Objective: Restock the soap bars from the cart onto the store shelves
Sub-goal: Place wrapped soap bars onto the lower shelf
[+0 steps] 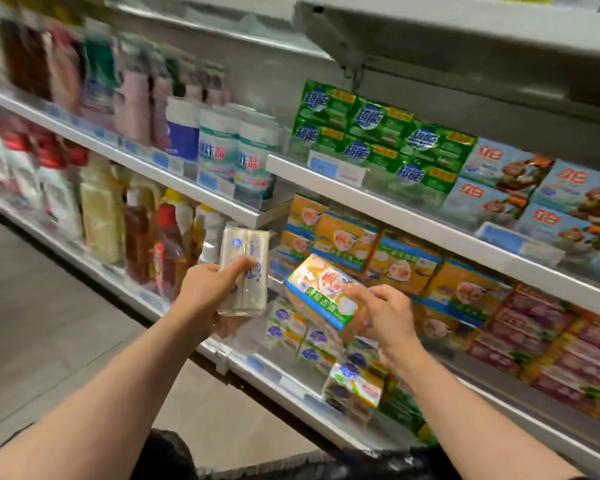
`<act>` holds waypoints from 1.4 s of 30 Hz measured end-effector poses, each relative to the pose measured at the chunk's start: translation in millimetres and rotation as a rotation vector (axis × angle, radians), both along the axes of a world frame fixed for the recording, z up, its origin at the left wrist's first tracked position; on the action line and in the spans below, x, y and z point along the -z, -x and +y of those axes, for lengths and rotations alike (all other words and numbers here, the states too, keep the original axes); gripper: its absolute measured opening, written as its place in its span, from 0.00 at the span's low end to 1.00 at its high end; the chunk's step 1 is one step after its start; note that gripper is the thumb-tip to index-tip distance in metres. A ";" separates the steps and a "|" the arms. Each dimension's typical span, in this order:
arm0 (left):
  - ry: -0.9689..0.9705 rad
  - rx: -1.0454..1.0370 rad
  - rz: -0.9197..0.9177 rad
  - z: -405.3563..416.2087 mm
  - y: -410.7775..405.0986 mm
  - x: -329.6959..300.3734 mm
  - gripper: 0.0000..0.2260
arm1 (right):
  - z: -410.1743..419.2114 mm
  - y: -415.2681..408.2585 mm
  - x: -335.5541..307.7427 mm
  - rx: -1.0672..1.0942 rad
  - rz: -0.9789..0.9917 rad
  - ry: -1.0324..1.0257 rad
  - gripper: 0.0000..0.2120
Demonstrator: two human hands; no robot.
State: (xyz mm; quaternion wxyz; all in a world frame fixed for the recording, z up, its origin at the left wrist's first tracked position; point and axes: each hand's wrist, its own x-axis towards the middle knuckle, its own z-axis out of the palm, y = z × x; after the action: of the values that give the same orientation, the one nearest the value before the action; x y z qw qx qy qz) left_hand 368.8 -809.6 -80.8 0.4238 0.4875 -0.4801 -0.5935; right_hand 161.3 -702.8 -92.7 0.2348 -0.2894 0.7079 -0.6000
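Head view: two hands, two soap packs, both held in front of the shelves.
Left hand [211,285] grips one pale pack [246,268], upright, glossy clear wrap, blocky, thumb across its face. Right hand [384,315] holds one yellow pack [323,292], tilted, fingers curled under, blue-green edge stripe. Behind: three shelf [388,211] levels visible; green packs [378,133] top, orange boxes [347,237] middle, flat rectangular film-wrapped stacks. Bottles [136,216] at left, blurred; count unclear.

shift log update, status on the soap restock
Left hand grips pale soap pack. Right hand holds yellow soap pack before middle shelf. Nothing blocking.
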 end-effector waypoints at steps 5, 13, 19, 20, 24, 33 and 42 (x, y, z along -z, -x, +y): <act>-0.026 -0.020 0.062 -31.6 -2.0 7.0 0.13 | -42.7 -16.2 3.8 0.010 -0.156 -0.004 0.18; -0.091 -0.026 0.079 -72.9 6.6 26.9 0.11 | -112.3 -37.4 -18.1 0.103 -0.402 0.065 0.12; -0.122 0.043 -0.030 -98.8 24.8 42.0 0.20 | -141.5 -33.3 -15.4 0.268 -0.532 0.140 0.26; -0.122 0.058 -0.051 -100.4 28.8 44.7 0.19 | -144.9 -31.4 -12.5 0.290 -0.534 0.136 0.30; -0.120 0.143 -0.112 -99.1 45.8 56.2 0.22 | -152.5 -26.2 3.0 0.368 -0.547 0.090 0.33; -0.298 0.081 0.053 -99.6 63.2 62.8 0.24 | -148.2 -30.7 -4.4 0.103 0.487 -0.299 0.32; -0.310 0.075 0.087 -100.0 51.9 61.9 0.20 | -161.0 -24.1 -20.6 -0.037 0.827 -0.419 0.25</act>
State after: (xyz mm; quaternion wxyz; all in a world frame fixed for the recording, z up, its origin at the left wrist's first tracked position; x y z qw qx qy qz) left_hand 316.9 -909.6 -142.6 0.3415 0.5026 -0.3816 -0.6965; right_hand 185.5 -863.8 -72.0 -0.0031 -0.4631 0.8429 -0.2740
